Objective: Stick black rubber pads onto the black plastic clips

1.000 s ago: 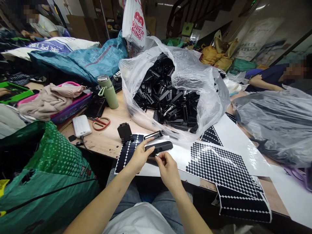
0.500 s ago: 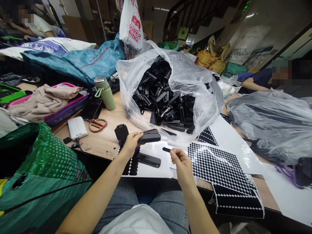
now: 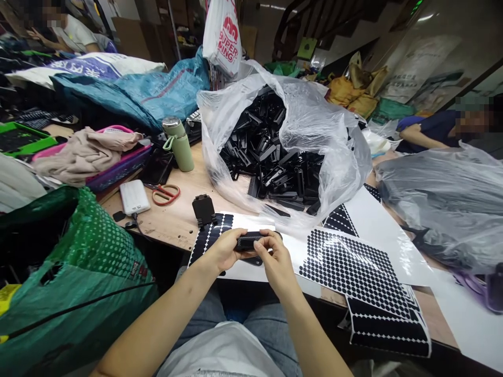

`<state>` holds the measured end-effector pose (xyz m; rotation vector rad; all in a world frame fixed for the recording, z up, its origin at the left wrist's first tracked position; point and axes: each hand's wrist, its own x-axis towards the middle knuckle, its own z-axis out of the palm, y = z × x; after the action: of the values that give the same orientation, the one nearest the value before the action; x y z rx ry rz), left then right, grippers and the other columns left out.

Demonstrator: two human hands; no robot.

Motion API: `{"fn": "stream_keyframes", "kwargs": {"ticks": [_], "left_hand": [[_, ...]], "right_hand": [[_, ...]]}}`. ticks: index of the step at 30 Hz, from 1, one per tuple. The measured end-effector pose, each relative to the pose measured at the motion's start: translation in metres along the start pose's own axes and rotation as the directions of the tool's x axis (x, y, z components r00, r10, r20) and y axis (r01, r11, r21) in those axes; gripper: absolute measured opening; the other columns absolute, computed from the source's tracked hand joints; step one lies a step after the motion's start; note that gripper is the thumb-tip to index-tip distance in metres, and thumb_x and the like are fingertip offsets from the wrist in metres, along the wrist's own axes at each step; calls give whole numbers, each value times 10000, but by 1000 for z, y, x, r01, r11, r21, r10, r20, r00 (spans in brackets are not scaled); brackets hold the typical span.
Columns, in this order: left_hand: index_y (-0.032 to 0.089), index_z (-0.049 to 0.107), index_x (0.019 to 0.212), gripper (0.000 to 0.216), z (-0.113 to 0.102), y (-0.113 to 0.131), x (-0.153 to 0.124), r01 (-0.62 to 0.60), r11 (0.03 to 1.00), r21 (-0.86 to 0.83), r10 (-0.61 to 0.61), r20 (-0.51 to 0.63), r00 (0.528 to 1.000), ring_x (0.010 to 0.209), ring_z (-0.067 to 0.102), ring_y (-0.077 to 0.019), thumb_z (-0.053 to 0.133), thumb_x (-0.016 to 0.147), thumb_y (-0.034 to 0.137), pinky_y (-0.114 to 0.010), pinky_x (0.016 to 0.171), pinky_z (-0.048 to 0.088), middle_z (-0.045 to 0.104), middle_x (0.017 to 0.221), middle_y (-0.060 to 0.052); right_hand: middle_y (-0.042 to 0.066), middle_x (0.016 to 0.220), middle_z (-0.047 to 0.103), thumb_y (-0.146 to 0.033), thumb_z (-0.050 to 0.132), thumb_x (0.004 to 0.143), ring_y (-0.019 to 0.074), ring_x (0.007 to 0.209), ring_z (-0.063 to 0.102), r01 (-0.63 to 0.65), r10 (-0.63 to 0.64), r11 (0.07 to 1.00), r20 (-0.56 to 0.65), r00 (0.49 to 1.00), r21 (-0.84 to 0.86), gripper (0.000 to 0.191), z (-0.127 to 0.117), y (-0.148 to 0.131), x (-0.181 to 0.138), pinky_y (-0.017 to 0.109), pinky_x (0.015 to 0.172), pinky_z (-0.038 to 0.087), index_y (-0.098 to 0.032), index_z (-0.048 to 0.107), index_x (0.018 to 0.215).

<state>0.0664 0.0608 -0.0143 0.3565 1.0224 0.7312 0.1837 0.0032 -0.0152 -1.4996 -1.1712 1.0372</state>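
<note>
My left hand [image 3: 223,250] and my right hand [image 3: 275,257] meet over the table's near edge, both closed on one long black plastic part [image 3: 248,241]. The right fingertips press on the part's right end. Under the hands lies a white sheet of black oval stickers [image 3: 208,236], and another dark part shows just beneath my hands. A small black clip-like piece [image 3: 203,208] stands upright on the wood just beyond.
A clear plastic bag [image 3: 314,125] of several black parts fills the table's middle. Sheets of round black stickers [image 3: 346,264] lie at right. Scissors [image 3: 165,194], a white power bank [image 3: 134,197], a green bottle [image 3: 178,144] and a green sack [image 3: 74,262] are at left. Other people sit at far left and far right.
My left hand brought the black part back from the far side toward me. My right hand, which held a small black sticker apart, has come in onto the part's end.
</note>
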Motion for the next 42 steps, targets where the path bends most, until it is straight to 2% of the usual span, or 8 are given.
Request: {"fn": "stream_keyframes", "kwargs": {"ticks": [14, 27, 29, 31, 34, 37, 39, 42], "left_hand": [[116, 554, 699, 111, 2, -3, -7, -41, 997, 60, 40, 17, 999, 652, 622, -191, 486, 784, 139, -406, 632, 554, 617, 666, -69], [125, 559, 701, 117, 2, -9, -5, -77, 994, 76, 72, 60, 996, 650, 611, -172, 488, 790, 153, -355, 596, 552, 610, 679, -48], [123, 573, 710, 128, 1, -11, -4, -97, 991, 92, 91, 61, 994, 658, 610, -170, 485, 796, 159, -359, 602, 557, 604, 685, -47], [123, 576, 700, 130, 0, -11, -4, -130, 987, 95, 128, 34, 991, 678, 605, -165, 492, 795, 151, -382, 628, 565, 595, 706, -43], [120, 569, 676, 126, -2, -8, -2, -155, 985, 79, 158, -39, 987, 742, 599, -165, 514, 789, 130, -440, 696, 566, 589, 753, -44], [106, 571, 696, 115, -2, -4, 0, -107, 992, 72, 112, -73, 991, 789, 608, -187, 514, 795, 124, -463, 719, 565, 608, 794, -75], [94, 572, 725, 98, 0, -2, 2, -57, 996, 61, 62, -78, 995, 808, 621, -209, 513, 797, 125, -464, 720, 567, 624, 813, -101], [82, 573, 761, 78, 4, -3, 4, -9, 999, 44, 12, -65, 998, 814, 637, -230, 519, 796, 127, -461, 718, 569, 641, 822, -127]], "right_hand": [[69, 1108, 472, -328, 507, 808, 184, 945, 504, -2, 2, 998, -3, 1000, -58, 185, -1, -2, -6, 286, 723, 412, -187, 532, 690], [82, 1056, 492, -284, 469, 832, 159, 826, 521, 115, -133, 980, -102, 986, -165, 165, 8, -2, -11, 297, 685, 436, -193, 522, 705], [82, 1034, 491, -310, 505, 814, 160, 817, 515, 141, -176, 969, -164, 971, -204, 151, 8, 4, -10, 299, 690, 438, -198, 496, 715], [71, 991, 488, -360, 563, 773, 153, 762, 506, 123, -192, 957, -258, 947, -263, 183, -2, 17, -6, 296, 665, 436, -204, 468, 760], [32, 844, 510, -399, 538, 771, 140, 621, 476, -33, -115, 922, -353, 929, -385, 205, -39, 52, 2, 294, 603, 401, -207, 467, 782], [20, 658, 502, -295, 516, 750, 166, 588, 469, -216, 24, 813, -339, 940, -540, 151, -84, 92, 5, 301, 587, 356, -211, 475, 631], [22, 624, 506, -222, 547, 685, 168, 576, 471, -240, 58, 793, -323, 945, -560, 137, -104, 111, 3, 291, 571, 347, -213, 473, 570], [25, 625, 523, -176, 559, 637, 165, 573, 483, -231, 62, 804, -309, 949, -549, 129, -113, 124, 1, 281, 566, 352, -214, 478, 543]]}}
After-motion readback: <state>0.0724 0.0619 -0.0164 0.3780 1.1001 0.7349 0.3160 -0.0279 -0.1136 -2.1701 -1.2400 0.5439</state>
